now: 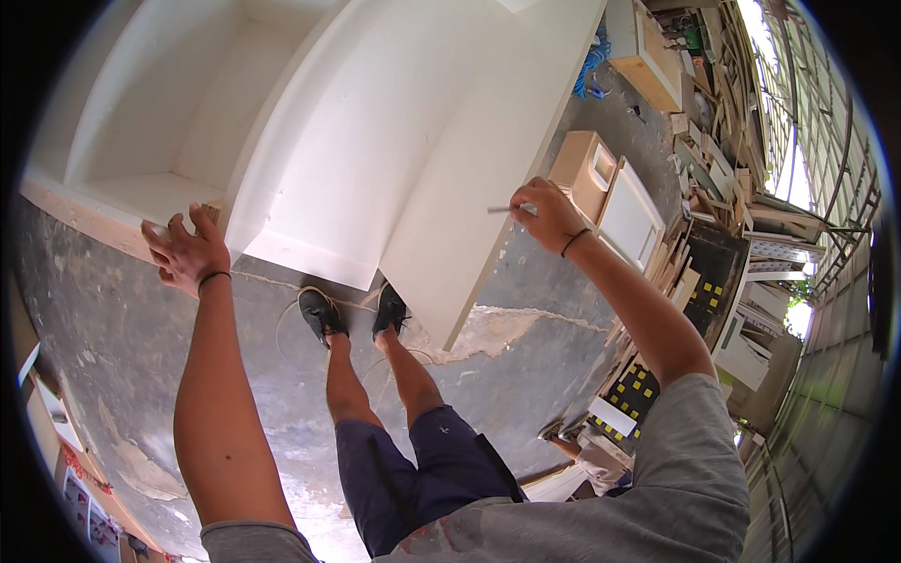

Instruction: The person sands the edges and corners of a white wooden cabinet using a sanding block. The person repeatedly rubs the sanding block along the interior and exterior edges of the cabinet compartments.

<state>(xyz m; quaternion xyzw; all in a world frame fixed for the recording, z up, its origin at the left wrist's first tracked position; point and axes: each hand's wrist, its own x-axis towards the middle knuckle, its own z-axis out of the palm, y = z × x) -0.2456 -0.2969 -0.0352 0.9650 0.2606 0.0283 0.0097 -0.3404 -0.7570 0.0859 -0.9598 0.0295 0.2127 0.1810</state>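
Note:
A large white cabinet (249,122) with open compartments stands in front of me, its raw wood edge facing my side. My left hand (192,249) rests at that edge with its fingers spread and slightly bent. Beside its fingertips is a small brown wooden piece (214,212); whether the hand touches it I cannot tell. To the right, a long white panel (460,206) hangs out from the cabinet like a swung-out door. Near that panel's outer edge, my right hand (549,216) is closed around a thin grey stick-like tool (497,210), whose tip points left.
My feet stand on a worn concrete floor (526,281) by the cabinet. At right are a pale wooden box (580,169), a white framed panel (631,216) and stacked wood offcuts (709,159). Blue cord (591,68) lies farther back. Another person's foot (554,432) shows behind me.

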